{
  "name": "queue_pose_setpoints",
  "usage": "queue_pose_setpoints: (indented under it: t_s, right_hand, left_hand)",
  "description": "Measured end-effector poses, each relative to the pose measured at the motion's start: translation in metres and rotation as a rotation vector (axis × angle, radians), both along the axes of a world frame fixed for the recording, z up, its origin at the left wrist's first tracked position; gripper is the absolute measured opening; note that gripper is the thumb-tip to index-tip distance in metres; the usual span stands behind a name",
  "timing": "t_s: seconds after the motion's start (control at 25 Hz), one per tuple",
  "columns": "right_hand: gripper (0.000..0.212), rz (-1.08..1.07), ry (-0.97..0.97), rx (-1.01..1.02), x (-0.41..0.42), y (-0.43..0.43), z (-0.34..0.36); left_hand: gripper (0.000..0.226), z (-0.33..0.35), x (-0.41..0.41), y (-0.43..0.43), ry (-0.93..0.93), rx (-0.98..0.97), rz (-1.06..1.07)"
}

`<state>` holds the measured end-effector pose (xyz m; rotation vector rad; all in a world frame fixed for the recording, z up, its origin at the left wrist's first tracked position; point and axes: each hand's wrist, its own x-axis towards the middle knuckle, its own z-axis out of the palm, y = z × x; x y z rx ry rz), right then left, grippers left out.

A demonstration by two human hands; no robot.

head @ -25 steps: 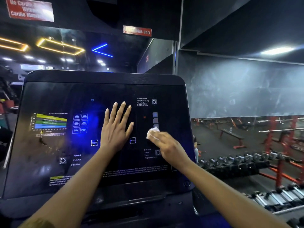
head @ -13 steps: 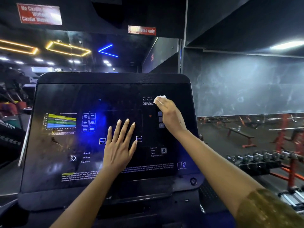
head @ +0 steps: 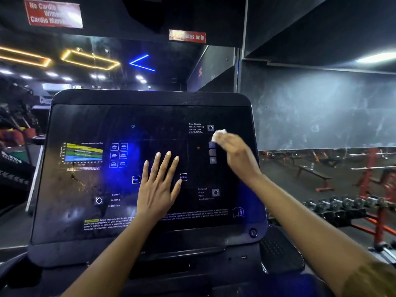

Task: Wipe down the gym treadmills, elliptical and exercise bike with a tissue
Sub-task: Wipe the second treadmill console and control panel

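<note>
Item: tissue (head: 219, 133), white, bunched; grip of right hand (head: 235, 155) closed round it, pressed to console panel (head: 150, 123) upper right, beside grey buttons (head: 212, 152).
Left hand (head: 159, 187): flat on panel centre, holding nothing.
Progress: seemingly early; lower left smudged; other machines unseen.

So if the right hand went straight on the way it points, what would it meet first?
Probably the diamond button just up-left of the tissue that the right hand pinches against the console screen; depth is unclear.
</note>
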<state>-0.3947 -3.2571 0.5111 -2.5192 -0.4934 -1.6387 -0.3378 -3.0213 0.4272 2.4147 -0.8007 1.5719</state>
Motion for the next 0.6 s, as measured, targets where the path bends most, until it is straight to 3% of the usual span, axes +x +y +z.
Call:
queue_pose_setpoints:
  t_s: [0.12, 0.28, 0.44, 0.6]
  right_hand:
    - [0.041, -0.069, 0.062, 0.081, 0.004, -0.012, 0.002]
    - [0.046, -0.033, 0.041, -0.03, -0.023, -0.002, -0.061]
    - [0.046, 0.047, 0.154, -0.165, -0.061, 0.006, -0.125]
    - [0.046, 0.007, 0.12, -0.139, -0.065, -0.01, -0.092]
  left_hand:
    - [0.061, 0.0, -0.001, 0.0, 0.001, -0.012, -0.008]
    - [0.061, 0.0, -0.001, 0.0, 0.005, -0.009, -0.012]
    - [0.06, 0.0, -0.002, 0.0, 0.016, -0.014, -0.022]
    - [0.058, -0.007, -0.013, -0.002, 0.038, -0.046, -0.071]
